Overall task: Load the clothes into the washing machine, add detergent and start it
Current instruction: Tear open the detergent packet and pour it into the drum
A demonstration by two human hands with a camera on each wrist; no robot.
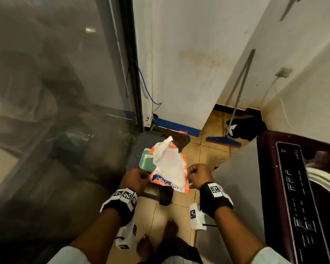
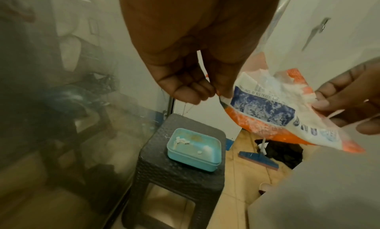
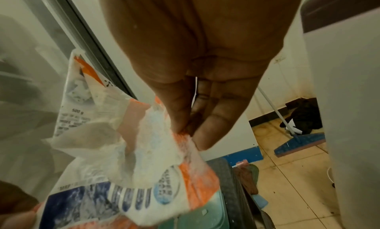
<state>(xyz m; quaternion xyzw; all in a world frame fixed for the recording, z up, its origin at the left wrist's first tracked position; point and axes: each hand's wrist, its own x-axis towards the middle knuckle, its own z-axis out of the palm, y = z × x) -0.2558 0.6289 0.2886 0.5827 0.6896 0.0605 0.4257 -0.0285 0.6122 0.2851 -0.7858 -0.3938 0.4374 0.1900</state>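
Observation:
An orange, white and blue detergent packet (image 1: 170, 166) hangs between my two hands, torn open at the top, above a teal plastic tub (image 2: 194, 149). My left hand (image 1: 136, 178) pinches the packet's left edge (image 2: 223, 99). My right hand (image 1: 197, 175) pinches its right edge (image 3: 183, 133). The tub sits on a dark woven stool (image 2: 176, 172) and holds a few white bits and some powder. The washing machine (image 1: 293, 197) stands at the right, its maroon control panel and drum rim in the head view.
A glass sliding door (image 1: 55, 101) fills the left side. A blue floor wiper (image 1: 224, 141) and a black cloth (image 1: 250, 128) lie on the tiled floor by the far wall. My bare feet (image 1: 156, 239) stand just behind the stool.

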